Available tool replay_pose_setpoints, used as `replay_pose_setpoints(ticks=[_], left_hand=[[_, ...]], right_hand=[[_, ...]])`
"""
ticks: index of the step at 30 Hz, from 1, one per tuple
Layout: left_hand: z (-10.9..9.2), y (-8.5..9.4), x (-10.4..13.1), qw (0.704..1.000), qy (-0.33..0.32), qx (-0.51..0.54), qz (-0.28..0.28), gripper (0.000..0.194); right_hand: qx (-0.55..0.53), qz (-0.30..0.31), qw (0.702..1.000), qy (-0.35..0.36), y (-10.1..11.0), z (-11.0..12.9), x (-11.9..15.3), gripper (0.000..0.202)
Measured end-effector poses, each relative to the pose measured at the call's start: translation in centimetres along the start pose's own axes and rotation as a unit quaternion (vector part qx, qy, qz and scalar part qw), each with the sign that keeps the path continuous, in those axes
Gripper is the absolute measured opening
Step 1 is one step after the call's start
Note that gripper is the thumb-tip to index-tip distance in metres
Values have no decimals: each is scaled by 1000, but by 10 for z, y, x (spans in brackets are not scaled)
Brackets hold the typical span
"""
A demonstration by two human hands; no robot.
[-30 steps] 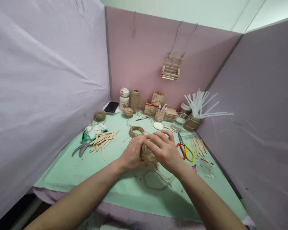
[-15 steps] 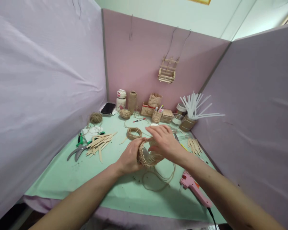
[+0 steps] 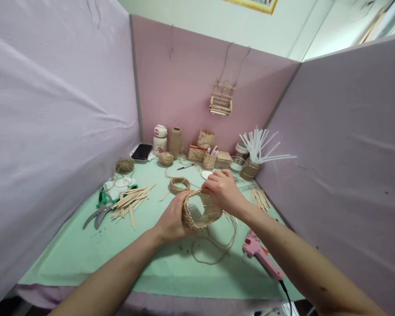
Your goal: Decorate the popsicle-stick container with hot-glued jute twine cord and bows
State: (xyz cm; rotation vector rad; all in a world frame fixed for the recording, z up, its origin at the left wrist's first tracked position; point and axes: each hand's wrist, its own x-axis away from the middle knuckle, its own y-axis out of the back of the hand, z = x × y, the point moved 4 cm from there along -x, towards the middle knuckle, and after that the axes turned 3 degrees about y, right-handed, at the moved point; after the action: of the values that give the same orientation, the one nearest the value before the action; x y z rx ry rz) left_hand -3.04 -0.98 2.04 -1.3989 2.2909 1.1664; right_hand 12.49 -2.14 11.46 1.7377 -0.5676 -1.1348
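A round, open-ended woven basket (image 3: 213, 213) of twine with a braided rim is held over the front middle of the table, its opening tilted toward me. My left hand (image 3: 173, 216) wraps its left side. The fingers of my right hand (image 3: 224, 189) are bent and pressed on its upper right rim, covering that part. Loose twine (image 3: 210, 262) trails from the basket in loops on the table below. To the right lies a pink glue gun (image 3: 262, 255) with a black cord.
Pruning shears (image 3: 100, 215) and thin wooden strips (image 3: 131, 202) lie at left. Behind the basket sits a twine coil (image 3: 179, 184). Along the back stand a jar (image 3: 160, 140), a wrapped bottle (image 3: 175, 142) and a holder of white glue sticks (image 3: 251, 168). Fabric walls enclose the table.
My right hand has come down from its raised, spread position, and its fingers now close on the basket's rim. The basket's opening shows more. The whole view has shifted slightly.
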Motion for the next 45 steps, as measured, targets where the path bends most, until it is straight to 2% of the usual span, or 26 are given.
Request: replay_pose_setpoints(ticks=[3, 6, 9, 12, 18, 24, 28, 33, 36, 41, 43, 45], left_hand=[[5, 0, 0, 1000, 26, 16, -9, 95], [9, 1, -1, 996, 73, 48, -26, 94], [12, 1, -2, 992, 101, 67, -39, 90], [14, 1, -2, 992, 104, 45, -48, 90], [19, 4, -1, 991, 111, 15, -66, 89], [18, 7, -5, 983, 147, 59, -95, 83], [19, 7, -5, 986, 126, -16, -112, 85], [17, 10, -3, 982, 52, -108, -143, 85], [16, 12, -3, 977, 50, -126, -167, 86], [17, 14, -3, 972, 97, -98, -190, 81], [22, 15, -4, 971, 142, -36, -190, 82], [28, 16, -6, 961, 192, 54, -193, 84]], right_hand=[[-28, 19, 999, -24, 2, -7, 0, 9], [-63, 58, 993, -81, 7, -19, 3, 31], [-46, 116, 982, -140, 6, -28, 3, 22], [-7, 161, 975, -156, 0, -26, -1, 23], [33, 165, 971, -171, -9, -15, -9, 27], [12, 211, 953, -219, -9, -20, -2, 50], [-10, 230, 943, -241, -16, -15, -3, 35], [-11, 212, 939, -269, -26, -10, -7, 30], [-39, 183, 942, -278, -30, -12, -8, 33], [-172, 140, 932, -288, -39, -20, -5, 32], [-246, 85, 914, -311, -43, -24, 1, 35], [-318, 18, 890, -326, -48, -24, 11, 48]])
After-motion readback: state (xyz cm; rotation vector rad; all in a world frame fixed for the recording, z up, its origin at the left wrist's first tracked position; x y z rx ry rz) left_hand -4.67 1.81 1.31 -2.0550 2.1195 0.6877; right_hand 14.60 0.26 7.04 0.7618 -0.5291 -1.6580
